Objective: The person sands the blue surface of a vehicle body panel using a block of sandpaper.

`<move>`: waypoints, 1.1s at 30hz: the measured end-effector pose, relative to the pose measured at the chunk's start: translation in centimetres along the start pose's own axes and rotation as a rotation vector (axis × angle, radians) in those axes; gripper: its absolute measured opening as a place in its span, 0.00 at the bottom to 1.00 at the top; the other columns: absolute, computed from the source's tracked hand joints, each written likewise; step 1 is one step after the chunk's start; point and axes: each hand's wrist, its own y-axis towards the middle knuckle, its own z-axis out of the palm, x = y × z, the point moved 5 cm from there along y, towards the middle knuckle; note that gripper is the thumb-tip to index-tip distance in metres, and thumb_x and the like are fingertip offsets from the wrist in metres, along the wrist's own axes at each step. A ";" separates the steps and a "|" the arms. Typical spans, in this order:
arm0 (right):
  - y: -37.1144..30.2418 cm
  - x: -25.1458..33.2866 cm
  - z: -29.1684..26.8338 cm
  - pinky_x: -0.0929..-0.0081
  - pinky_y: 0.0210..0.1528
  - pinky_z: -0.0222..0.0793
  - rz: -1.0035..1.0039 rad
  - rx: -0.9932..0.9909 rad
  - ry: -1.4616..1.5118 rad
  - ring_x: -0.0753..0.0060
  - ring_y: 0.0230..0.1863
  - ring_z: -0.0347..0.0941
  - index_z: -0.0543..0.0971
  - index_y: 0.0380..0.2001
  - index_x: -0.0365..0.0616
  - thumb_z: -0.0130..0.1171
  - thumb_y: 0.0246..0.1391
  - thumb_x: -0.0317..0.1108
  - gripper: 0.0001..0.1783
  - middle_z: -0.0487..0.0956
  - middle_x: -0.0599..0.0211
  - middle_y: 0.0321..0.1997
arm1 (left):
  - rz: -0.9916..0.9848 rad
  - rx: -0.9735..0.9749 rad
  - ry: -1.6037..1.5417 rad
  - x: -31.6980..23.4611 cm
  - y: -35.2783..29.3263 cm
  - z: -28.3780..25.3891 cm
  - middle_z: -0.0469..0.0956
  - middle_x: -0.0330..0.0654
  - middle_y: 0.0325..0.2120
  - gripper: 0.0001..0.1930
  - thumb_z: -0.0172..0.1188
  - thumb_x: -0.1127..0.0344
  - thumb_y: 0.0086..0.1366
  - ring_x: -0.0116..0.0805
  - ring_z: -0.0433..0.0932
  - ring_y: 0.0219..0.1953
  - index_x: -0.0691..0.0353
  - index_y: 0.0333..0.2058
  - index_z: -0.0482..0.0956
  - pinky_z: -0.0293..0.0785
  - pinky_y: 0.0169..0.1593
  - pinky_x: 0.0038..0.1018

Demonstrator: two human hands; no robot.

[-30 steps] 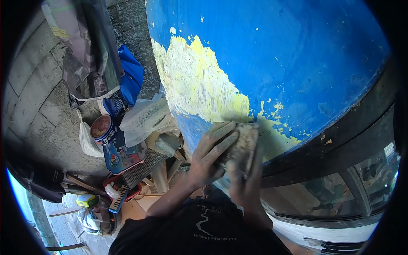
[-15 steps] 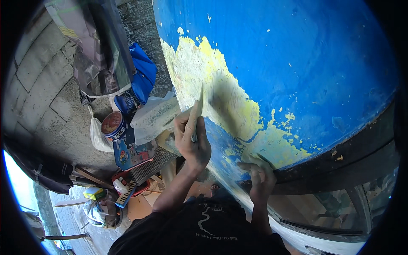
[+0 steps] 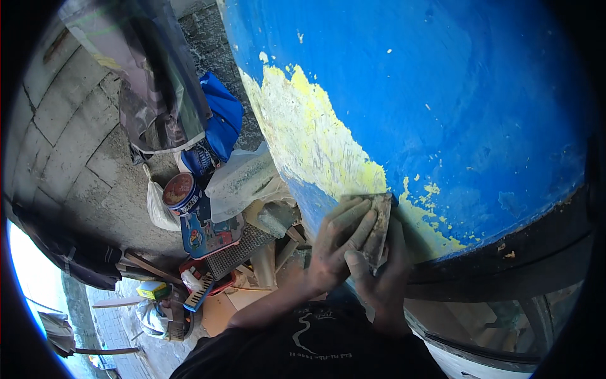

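Note:
My left hand (image 3: 346, 237) and my right hand (image 3: 382, 284) meet in front of a large curved blue panel (image 3: 442, 107). Between them is a thin, flat, grey-smeared putty scraper (image 3: 379, 240), roughly rectangular. The fingers of my left hand lie closed together along its face. My right hand grips it from the lower right, thumb in front; its other fingers are mostly hidden. Whether one or two flat pieces are stacked there I cannot tell. Pale yellow and white filler (image 3: 309, 126) with ragged edges covers the panel's left part, just above the hands.
Dark-framed glass (image 3: 467, 316) lies below the panel at right. Left, on the ground, are a round tin (image 3: 180, 191), a plastic sheet (image 3: 237, 183), a perforated board (image 3: 233, 252), a toy keyboard (image 3: 199, 294) and wood scraps. A dark covering (image 3: 151, 76) hangs at upper left.
My left hand has moved down and right, from holding a thin scraper upright near the filler to meeting my right hand. The flat scraper face now shows. The view has shifted slightly.

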 end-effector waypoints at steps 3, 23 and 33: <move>0.8 1.6 -0.2 0.65 0.34 0.75 -0.204 -0.028 -0.271 0.51 0.32 0.78 0.71 0.47 0.28 0.53 0.55 0.30 0.19 0.77 0.45 0.36 | -0.088 -0.065 0.022 -0.5 -0.1 0.4 0.70 0.56 0.52 0.25 0.63 0.73 0.51 0.55 0.71 0.54 0.71 0.50 0.75 0.70 0.55 0.43; 0.3 1.1 -0.2 0.73 0.34 0.73 -0.067 -0.412 -0.089 0.67 0.32 0.80 0.76 0.46 0.29 0.52 0.56 0.27 0.16 0.80 0.52 0.31 | 0.088 -0.042 -0.033 -0.6 3.8 -1.0 0.76 0.46 0.46 0.21 0.67 0.74 0.46 0.48 0.76 0.49 0.64 0.44 0.80 0.74 0.51 0.36; 0.6 0.9 0.3 0.68 0.44 0.72 0.056 -0.298 -0.056 0.59 0.41 0.79 0.74 0.48 0.29 0.50 0.58 0.28 0.17 0.80 0.48 0.42 | 0.025 0.123 -0.045 -0.2 4.3 -1.7 0.75 0.46 0.48 0.24 0.68 0.76 0.44 0.50 0.73 0.53 0.66 0.45 0.79 0.72 0.55 0.38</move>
